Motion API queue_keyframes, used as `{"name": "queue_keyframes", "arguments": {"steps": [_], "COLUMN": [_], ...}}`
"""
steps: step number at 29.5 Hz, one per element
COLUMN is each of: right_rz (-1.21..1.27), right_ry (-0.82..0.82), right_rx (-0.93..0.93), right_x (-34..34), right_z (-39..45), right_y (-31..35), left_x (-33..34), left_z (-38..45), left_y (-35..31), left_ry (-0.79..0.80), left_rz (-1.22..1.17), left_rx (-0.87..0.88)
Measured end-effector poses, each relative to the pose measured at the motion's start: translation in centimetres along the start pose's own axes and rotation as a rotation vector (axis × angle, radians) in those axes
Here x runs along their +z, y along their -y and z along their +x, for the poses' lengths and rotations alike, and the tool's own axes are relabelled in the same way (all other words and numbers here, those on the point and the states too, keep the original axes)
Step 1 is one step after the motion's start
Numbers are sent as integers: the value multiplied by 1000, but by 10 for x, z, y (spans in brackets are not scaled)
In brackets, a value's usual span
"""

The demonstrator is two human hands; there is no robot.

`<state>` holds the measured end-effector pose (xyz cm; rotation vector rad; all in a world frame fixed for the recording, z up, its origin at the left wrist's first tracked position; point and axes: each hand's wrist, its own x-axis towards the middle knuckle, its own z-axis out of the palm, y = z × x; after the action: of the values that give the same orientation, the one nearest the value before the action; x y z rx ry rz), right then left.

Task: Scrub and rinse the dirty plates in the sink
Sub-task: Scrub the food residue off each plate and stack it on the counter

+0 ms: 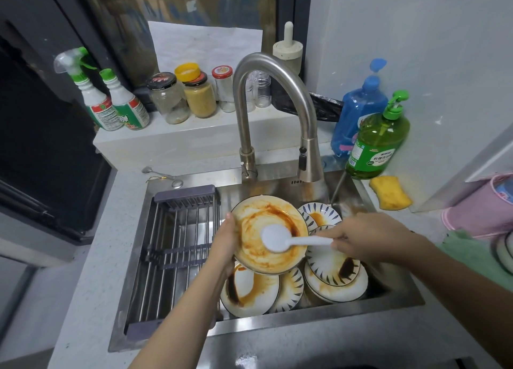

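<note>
My left hand (225,243) grips the left rim of a sauce-smeared plate (251,246), tilted up over the steel sink (319,323). My right hand (369,236) holds the handle of a white dish brush (277,238), whose round head presses on the plate's middle. Under and beside it lie several more dirty plates, one with a dark streak (248,292) at the front, a patterned stack (337,274) at the right, and another (322,214) behind. The faucet (277,113) arches above them; a thin stream falls near the sink's back right corner.
A grey drying rack (172,252) fills the sink's left half. A green soap bottle (377,143), a blue bottle (358,113) and a yellow sponge (390,192) stand at the right. Jars (183,96) and spray bottles (111,102) line the ledge. Pink cups (483,205) sit far right.
</note>
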<state>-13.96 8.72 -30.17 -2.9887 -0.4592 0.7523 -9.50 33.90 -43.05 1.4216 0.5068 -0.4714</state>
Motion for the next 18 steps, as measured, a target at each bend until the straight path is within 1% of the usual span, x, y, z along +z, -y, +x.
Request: {"name": "queue_keyframes", "arguments": {"steps": [3,5,7,8,9,11,13,15,16,18], "right_rz": [-10,77,82,55,30,-1,-29,-4,18,44], "right_ry": [-99,-107,-57,-17,24,75,25,-44,-69,-78], "right_rx": [86,48,-36,-63,-68,-12,61,97,84,-5], "right_x": [3,11,14,13,10,4,6,11,15,22], "right_z": [8,11,5,1,-4,-6,-2,5,6,2], "right_y": [-3,8,16,14,8,-7,-13,-4,4,14], "left_x": [1,7,8,6,3,-5,-5,3,5,9], "left_z": [-2,-3,-2,-1,-1,-2,-3,-5,-5,-6], "left_y": [2,0,0,1,1,2,3,3,2,-2], "left_ry": [28,-4,-49,-61,-60,-34,-12,-3,-7,-46], "left_rz": [4,59,107,87,52,10,56,84,78,50], "left_rx": [23,46,54,41,24,37,78,106,110,105]}}
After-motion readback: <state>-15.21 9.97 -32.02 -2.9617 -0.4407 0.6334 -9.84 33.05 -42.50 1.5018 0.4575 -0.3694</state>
